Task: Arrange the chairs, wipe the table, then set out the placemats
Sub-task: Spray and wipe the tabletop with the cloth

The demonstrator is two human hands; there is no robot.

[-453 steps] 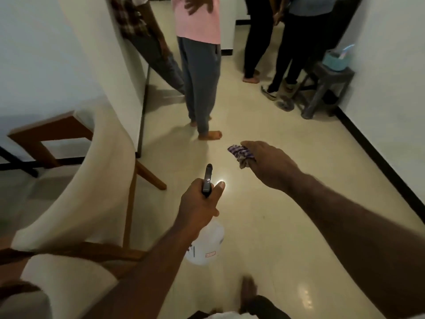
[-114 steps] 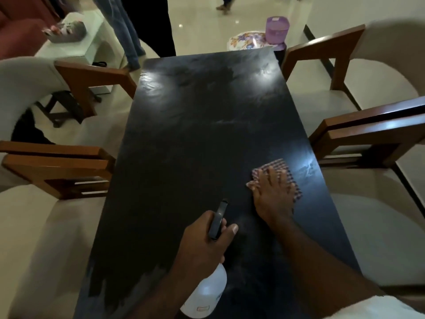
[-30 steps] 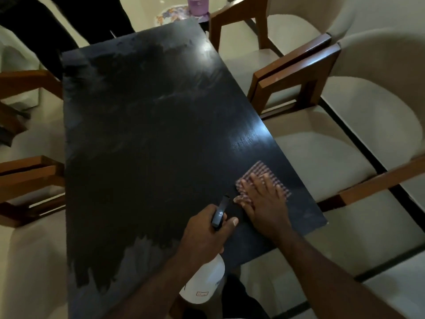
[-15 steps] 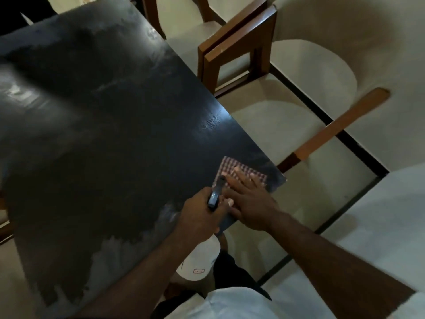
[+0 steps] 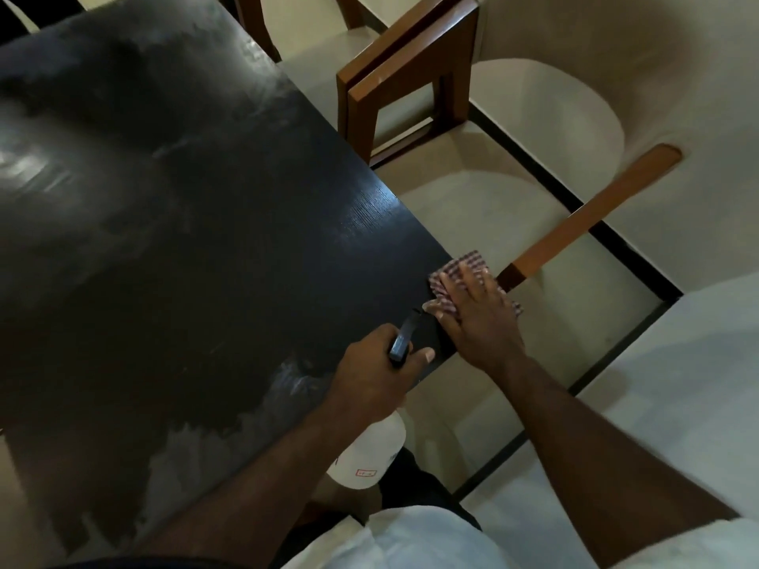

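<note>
I have the right hand (image 5: 478,318) laid flat, fingers straight and slightly spread, pressing down on a small red-and-white checked cloth (image 5: 462,266). The cloth sits on the near right corner of the long black wood-grained bench (image 5: 205,219), right at its edge. Its far end shows beyond my fingertips and a strip shows at the right of the hand.

My left hand (image 5: 376,375) is just beside the right one, to its left, over the bench's near edge. It is wrapped round the neck of a white translucent plastic spray bottle (image 5: 369,453), with the thumb lying along the bottle's black trigger head (image 5: 401,342). The nozzle points toward the cloth. The bottle's body hangs below the bench's near edge, close to my white shirt (image 5: 410,540).

The bench top carries dull hazy streaks on its left part, and a pale smeared patch (image 5: 185,453) along the near edge.

On the right, a cream upholstered chair with brown wooden arms (image 5: 583,215) stands close against the bench; the tip of its nearer arm is just beside the cloth. A second chair of the same kind (image 5: 402,67) stands farther along that side.
</note>
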